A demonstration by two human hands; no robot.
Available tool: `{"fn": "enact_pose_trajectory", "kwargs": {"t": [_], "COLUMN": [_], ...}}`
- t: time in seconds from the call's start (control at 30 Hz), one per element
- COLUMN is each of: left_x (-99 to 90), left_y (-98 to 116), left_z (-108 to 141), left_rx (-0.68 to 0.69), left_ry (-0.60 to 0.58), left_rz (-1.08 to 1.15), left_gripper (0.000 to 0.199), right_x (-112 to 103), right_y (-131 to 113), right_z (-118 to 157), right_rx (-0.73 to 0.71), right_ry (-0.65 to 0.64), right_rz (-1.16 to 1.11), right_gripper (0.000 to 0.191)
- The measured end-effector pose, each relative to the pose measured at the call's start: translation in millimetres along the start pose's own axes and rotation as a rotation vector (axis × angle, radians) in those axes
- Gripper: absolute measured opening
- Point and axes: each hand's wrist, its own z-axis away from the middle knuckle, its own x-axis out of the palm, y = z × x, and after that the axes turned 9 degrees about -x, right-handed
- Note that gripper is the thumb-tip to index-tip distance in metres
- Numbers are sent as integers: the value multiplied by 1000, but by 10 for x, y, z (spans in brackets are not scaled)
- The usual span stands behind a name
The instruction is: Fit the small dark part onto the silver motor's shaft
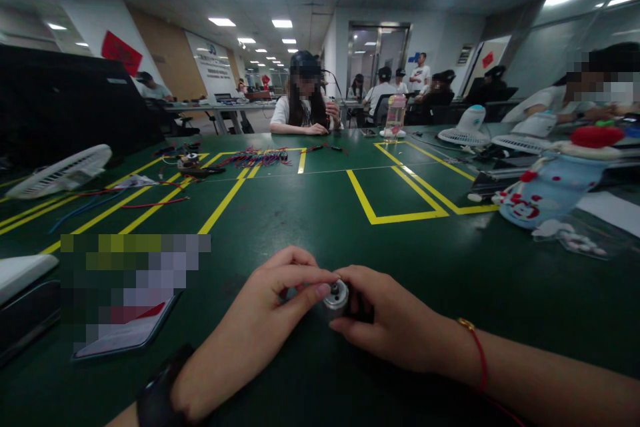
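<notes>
My right fingers (350,327) pinch the metal cylinder (335,301) by its sides; my left fingers (307,274) touch its top, whether pinching anything there I cannot tell. It's nearer my edge of the counter (300,207) than the far one.

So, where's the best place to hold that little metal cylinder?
I'd probably grip the metal cylinder by its curved side, from the right, as the right hand does. Its round end faces up, where the left hand is, so a side hold should leave that end reachable.
</notes>
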Motion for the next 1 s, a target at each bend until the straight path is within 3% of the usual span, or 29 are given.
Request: {"fn": "enact_pose_trajectory", "kwargs": {"t": [0.23,0.53,0.67,0.8,1.0], "left_x": [-67,-99,-92,-104,-80], "left_y": [-105,-376,-408,-371,-157], "left_z": [-2,-26,-33,-29,11], "left_rx": [-80,-365,-373,-367,-283], "left_ry": [7,55,82,80,-49], "left_rz": [101,384,489,415,285], "left_gripper": [19,24,24,21,21], "right_x": [-12,-34,-33,-33,-28], "right_y": [-19,-44,-51,-56,-44], "right_z": [3,12,8,7,-1], "right_rx": [12,29,39,46,34], "right_ry": [-9,-4,-6,-1,-6], "right_rz": [-5,-28,-40,-39,-39], "right_gripper": [34,33,33,33,34]}}
